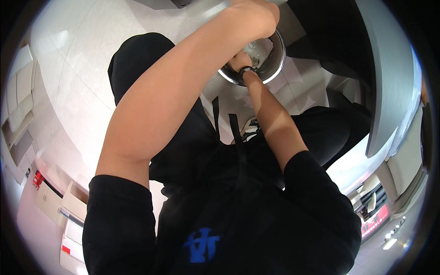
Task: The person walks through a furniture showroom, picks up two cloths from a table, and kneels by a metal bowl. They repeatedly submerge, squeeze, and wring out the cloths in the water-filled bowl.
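A round stainless steel basin (pixel 280 65) stands on the pale tiled floor in front of me. Inside it are something wet and clear, perhaps water, and a pale patch whose nature I cannot tell. My right hand (pixel 241 61), with a dark band at the wrist, reaches down into the basin at its near left side; its fingers are mostly hidden. My left forearm crosses above the basin from the left. At the top edge, my left hand (pixel 256 12) is bent at the wrist and partly out of the picture, so its fingers and any held thing cannot be made out.
My black-trousered knees are bent on both sides, with a patterned shoe (pixel 252 129) between them. A dark piece of furniture with a curved grey edge (pixel 378 86) rises close on the right. Pale cabinets (pixel 51 202) stand farther off at the lower left.
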A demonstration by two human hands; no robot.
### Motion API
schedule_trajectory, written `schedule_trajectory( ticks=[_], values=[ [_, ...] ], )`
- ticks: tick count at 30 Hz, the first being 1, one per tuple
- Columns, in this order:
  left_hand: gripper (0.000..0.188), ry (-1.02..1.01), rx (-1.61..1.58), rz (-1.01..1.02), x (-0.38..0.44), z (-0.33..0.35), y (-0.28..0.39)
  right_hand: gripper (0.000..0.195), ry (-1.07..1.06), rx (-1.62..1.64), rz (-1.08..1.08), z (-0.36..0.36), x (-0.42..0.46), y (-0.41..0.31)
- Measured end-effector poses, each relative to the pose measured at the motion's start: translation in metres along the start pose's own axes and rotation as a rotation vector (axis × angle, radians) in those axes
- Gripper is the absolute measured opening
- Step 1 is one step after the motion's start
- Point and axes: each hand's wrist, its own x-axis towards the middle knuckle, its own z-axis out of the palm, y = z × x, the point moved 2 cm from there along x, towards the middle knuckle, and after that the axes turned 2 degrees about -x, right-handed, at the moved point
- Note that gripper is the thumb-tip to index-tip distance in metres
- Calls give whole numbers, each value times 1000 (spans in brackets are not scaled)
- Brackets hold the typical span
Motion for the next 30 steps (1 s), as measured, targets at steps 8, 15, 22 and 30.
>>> schedule_trajectory(
  ticks=[8, 15, 22, 30],
  values=[
    [23, 15, -10, 66, 8, 0, 6, 30, 294, 320, 157, -11, 16, 34],
    [21, 56, -104, 7, 0, 1, 11, 43, 289, -480, -337, 7, -26, -15],
    [23, -20, 3, 60, 2, 4, 10, 19, 416, -602, -312, 19, -2, 4],
    [26, -58, 48, 70, 5, 4, 5, 22, -58, 824, 166, -17, 18, 29]
  ],
)
